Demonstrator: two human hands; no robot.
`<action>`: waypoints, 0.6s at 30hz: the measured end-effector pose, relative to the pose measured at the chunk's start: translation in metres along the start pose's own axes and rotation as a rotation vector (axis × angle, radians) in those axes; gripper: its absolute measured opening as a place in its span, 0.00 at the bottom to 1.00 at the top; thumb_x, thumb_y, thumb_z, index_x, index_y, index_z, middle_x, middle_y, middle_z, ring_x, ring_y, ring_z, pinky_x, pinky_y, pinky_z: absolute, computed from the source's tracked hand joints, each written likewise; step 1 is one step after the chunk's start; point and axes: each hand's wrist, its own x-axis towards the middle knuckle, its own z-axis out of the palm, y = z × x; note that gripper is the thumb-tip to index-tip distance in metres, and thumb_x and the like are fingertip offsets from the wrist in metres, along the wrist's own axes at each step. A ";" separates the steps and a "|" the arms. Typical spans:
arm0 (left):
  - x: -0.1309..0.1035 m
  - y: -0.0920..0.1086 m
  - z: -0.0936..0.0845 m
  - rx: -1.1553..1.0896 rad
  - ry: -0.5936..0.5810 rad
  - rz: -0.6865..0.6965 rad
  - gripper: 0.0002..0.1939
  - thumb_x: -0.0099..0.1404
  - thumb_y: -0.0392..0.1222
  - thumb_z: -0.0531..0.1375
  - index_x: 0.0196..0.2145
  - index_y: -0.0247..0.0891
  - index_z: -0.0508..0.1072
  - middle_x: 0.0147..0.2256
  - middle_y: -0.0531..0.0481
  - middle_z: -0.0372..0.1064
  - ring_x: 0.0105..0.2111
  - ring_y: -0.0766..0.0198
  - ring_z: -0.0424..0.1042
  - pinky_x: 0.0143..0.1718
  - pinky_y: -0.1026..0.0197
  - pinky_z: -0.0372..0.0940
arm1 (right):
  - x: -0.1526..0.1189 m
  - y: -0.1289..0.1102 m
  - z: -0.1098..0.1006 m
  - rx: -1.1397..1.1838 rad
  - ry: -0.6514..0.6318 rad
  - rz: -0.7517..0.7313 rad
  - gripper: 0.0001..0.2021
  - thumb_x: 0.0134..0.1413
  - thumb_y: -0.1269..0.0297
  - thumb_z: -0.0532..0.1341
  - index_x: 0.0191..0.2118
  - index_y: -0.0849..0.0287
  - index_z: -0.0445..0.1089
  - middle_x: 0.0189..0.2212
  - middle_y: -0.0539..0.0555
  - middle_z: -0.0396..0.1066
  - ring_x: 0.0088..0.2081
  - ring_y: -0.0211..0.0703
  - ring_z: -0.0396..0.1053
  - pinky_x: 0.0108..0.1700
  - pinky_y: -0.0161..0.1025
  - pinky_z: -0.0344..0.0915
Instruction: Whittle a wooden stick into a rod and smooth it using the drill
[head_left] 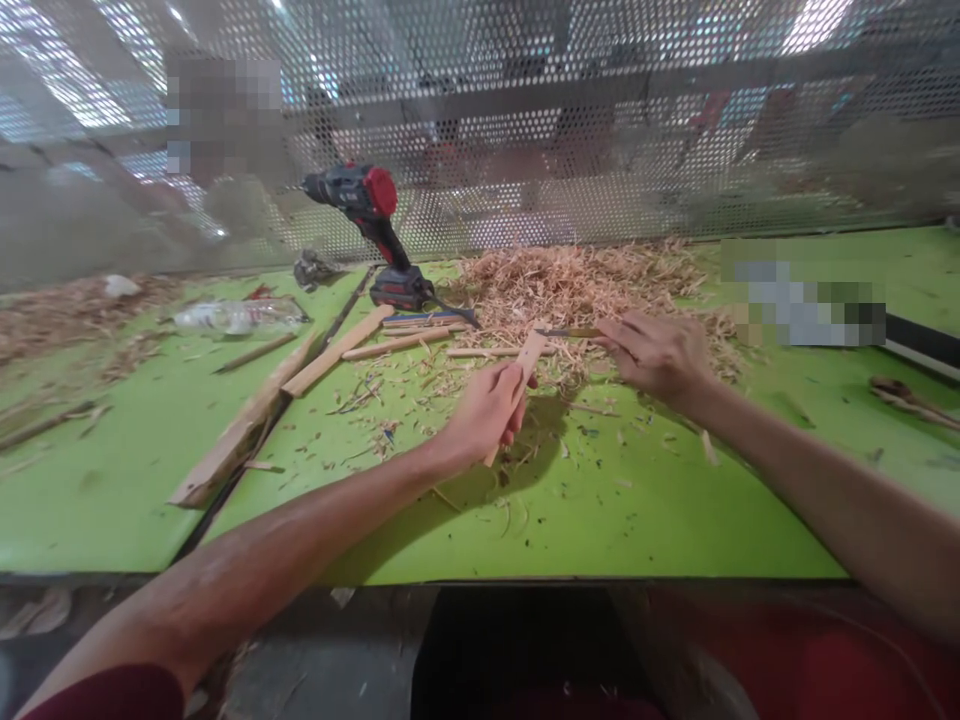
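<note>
My left hand (486, 412) is closed around a flat, pale wooden strip (531, 352), which slants up and away from me above the green table. Its lower end sticks out below my fingers. In my closed right hand (660, 358) is a slim carving knife (579, 332) with a yellowish-brown handle. The dark, narrow blade points left and meets the upper end of the strip. Whether the edge is cutting into the wood cannot be made out. Behind both hands lies a heap of curly wood shavings (577, 280).
A black and red cordless drill (379, 235) stands behind my left hand. Wooden sticks (405, 342) and a long wooden bar (240, 440) lie to the left, near a table seam. A clear plastic bottle (240, 316) lies farther left. A perforated metal screen (480, 130) rises behind.
</note>
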 end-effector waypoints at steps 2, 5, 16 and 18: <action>0.000 0.000 -0.001 0.009 0.001 0.005 0.18 0.79 0.43 0.46 0.35 0.38 0.70 0.16 0.59 0.60 0.11 0.72 0.57 0.12 0.69 0.52 | -0.001 0.005 0.001 0.007 0.023 -0.029 0.20 0.75 0.54 0.52 0.49 0.53 0.81 0.32 0.57 0.79 0.22 0.38 0.63 0.22 0.37 0.52; -0.004 -0.002 -0.003 0.037 0.005 0.015 0.17 0.79 0.43 0.47 0.35 0.38 0.70 0.17 0.59 0.61 0.12 0.72 0.57 0.12 0.69 0.52 | -0.002 0.024 0.002 -0.017 0.076 -0.017 0.20 0.75 0.55 0.52 0.47 0.56 0.81 0.29 0.57 0.79 0.20 0.37 0.61 0.20 0.37 0.49; -0.006 -0.004 0.001 -0.035 0.017 0.060 0.15 0.78 0.44 0.48 0.36 0.39 0.69 0.16 0.60 0.60 0.10 0.72 0.57 0.11 0.70 0.52 | 0.001 0.002 -0.011 0.247 0.164 0.042 0.16 0.73 0.57 0.55 0.50 0.52 0.81 0.36 0.59 0.82 0.32 0.51 0.78 0.23 0.43 0.67; -0.004 -0.004 -0.001 -0.062 0.015 0.056 0.16 0.78 0.43 0.47 0.36 0.38 0.70 0.15 0.60 0.60 0.10 0.72 0.56 0.11 0.70 0.52 | -0.003 -0.008 -0.010 0.291 0.111 0.006 0.17 0.74 0.56 0.54 0.50 0.51 0.81 0.34 0.57 0.82 0.29 0.47 0.77 0.19 0.40 0.64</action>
